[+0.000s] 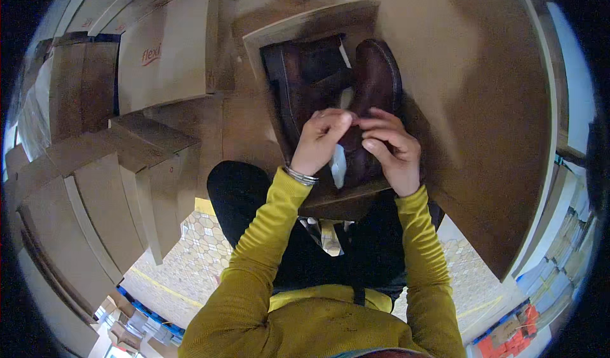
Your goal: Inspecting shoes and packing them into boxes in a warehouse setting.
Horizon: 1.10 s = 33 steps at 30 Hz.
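Note:
A pair of dark brown leather boots [375,72] lies in an open cardboard box [270,40] in front of me. Over the boots, my left hand [323,138] is closed in a pinch; whatever its fingertips hold is too small to make out. My right hand [394,149] faces it at close range, fingers apart and slightly bent, with no object visible in it. Just below the left fingers shows a white paper-like piece [338,166]; whether it is attached to a boot or hangs from my fingers, I cannot tell.
A brown table surface [219,135] lies under the box. Closed cardboard boxes [165,53] stand at the left, with more boxes [95,199] stacked nearer. A large cardboard panel [470,91] rises at the right. Red-orange items [508,336] sit at the lower right.

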Each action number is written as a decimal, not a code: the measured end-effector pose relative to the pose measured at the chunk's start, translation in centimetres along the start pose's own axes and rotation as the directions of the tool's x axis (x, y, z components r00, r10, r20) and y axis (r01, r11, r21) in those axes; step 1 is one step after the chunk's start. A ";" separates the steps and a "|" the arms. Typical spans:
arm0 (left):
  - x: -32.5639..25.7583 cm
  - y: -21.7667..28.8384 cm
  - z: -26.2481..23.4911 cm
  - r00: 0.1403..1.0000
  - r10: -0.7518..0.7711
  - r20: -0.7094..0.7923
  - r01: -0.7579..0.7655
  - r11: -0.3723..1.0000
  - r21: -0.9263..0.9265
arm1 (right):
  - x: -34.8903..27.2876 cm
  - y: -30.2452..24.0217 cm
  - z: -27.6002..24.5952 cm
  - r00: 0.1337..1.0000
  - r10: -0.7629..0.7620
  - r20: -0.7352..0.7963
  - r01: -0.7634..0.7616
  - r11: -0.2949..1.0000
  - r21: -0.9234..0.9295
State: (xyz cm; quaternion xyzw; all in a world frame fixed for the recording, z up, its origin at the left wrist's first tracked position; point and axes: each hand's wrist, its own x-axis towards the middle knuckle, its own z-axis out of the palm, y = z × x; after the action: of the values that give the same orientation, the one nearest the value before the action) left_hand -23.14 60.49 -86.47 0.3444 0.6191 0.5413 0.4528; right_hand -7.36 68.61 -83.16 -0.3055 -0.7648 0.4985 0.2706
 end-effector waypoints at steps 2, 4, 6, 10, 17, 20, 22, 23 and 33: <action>-1.3 -1.1 -0.5 0.991 -0.117 -0.067 0.108 0.987 -0.123 | -1.0 0.5 0.8 0.999 0.017 -0.031 -0.017 1.000 -0.002; -1.9 -1.8 -0.3 0.988 -0.051 -0.143 0.037 0.995 -0.096 | -2.6 2.5 0.9 0.934 0.247 -0.259 -0.274 0.959 -0.072; -2.7 -1.6 -0.3 0.990 -0.122 -0.065 0.110 0.980 -0.164 | -3.2 2.6 1.3 0.954 0.219 -0.204 -0.259 0.946 -0.194; -3.8 -1.9 -1.0 0.996 -0.089 -0.003 0.086 0.970 -0.229 | -3.9 2.2 1.9 0.984 0.136 -0.113 -0.172 0.881 -0.441; -5.6 -3.4 -2.2 1.000 -0.026 -0.017 0.025 0.999 -0.045 | -2.7 0.8 3.1 0.981 0.075 -0.176 -0.140 0.907 -0.397; -6.3 -2.7 -2.9 0.997 -0.060 -0.054 0.064 0.995 0.070 | -2.4 0.3 2.9 0.974 0.162 -0.158 -0.215 0.885 -0.413; -6.7 -2.6 -3.4 0.995 -0.071 -0.077 0.076 0.995 0.060 | -2.7 0.0 3.1 0.972 0.182 -0.145 -0.227 0.880 -0.417; -6.9 -2.2 -3.5 0.993 -0.098 -0.068 0.101 0.994 0.042 | -3.0 -0.1 3.0 0.968 0.208 -0.140 -0.248 0.873 -0.420; -7.8 -4.9 -3.1 0.987 -0.157 0.044 0.161 0.982 -0.098 | -6.9 -5.8 8.6 0.956 -0.027 0.293 0.179 0.844 -0.505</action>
State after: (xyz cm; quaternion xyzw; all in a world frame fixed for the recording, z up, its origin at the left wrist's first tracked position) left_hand -22.99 51.31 -89.81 0.2804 0.6079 0.5278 0.5227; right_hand -10.12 56.53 -81.59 -0.2537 -0.9173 0.2920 0.0946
